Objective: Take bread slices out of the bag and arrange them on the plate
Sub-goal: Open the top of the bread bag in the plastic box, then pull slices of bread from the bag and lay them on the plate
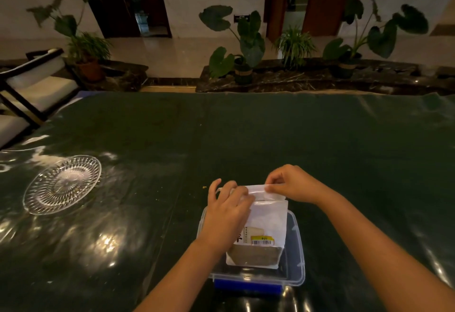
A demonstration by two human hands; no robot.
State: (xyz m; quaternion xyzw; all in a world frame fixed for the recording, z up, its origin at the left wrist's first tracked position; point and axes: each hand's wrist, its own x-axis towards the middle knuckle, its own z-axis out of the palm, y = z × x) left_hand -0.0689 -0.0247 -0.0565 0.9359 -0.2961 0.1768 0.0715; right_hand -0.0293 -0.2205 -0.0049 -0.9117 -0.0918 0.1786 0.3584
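A white bread bag with a yellow barcode label stands in a clear plastic container near the table's front edge. My left hand grips the left side of the bag's top. My right hand pinches the top strip of the bag at its right side. The bag's mouth looks slightly parted between the two hands. No bread slices show outside the bag. A cut-glass plate lies on the table to the far left, apart from both hands, with nothing on it.
The dark green table stretches wide ahead. The container has a blue clasp at its near side. A few crumbs lie left of the bag. Chairs stand off the far left edge; potted plants line the ledge behind.
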